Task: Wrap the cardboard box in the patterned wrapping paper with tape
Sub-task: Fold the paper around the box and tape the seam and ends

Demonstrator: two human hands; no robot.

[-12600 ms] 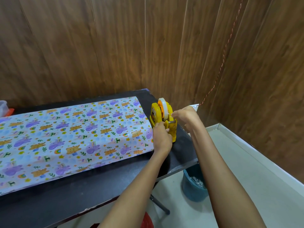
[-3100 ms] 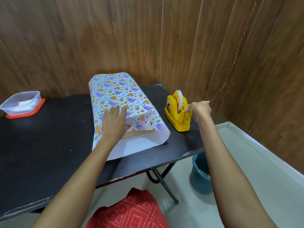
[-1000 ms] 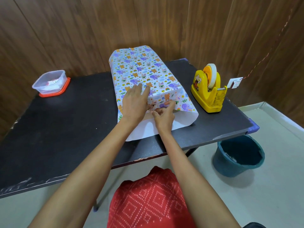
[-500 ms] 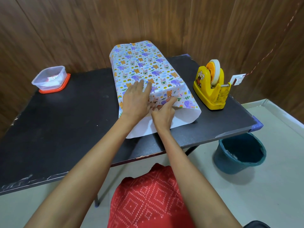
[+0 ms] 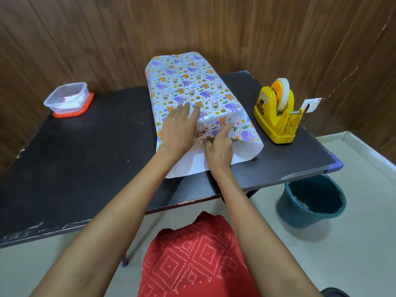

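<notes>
Head view: long axis runs straight away from both hands

Glossy patterned wrapping paper (image 5: 186,82) hides the cardboard box on the matte black surface (image 5: 96,157), long axis pointing at the wall (image 5: 192,28). Left hand (image 5: 180,127) lies flat on top. The right hand (image 5: 218,146), nearer the loose white flap (image 5: 242,151), presses forefinger and thumb on the overlap.
</notes>
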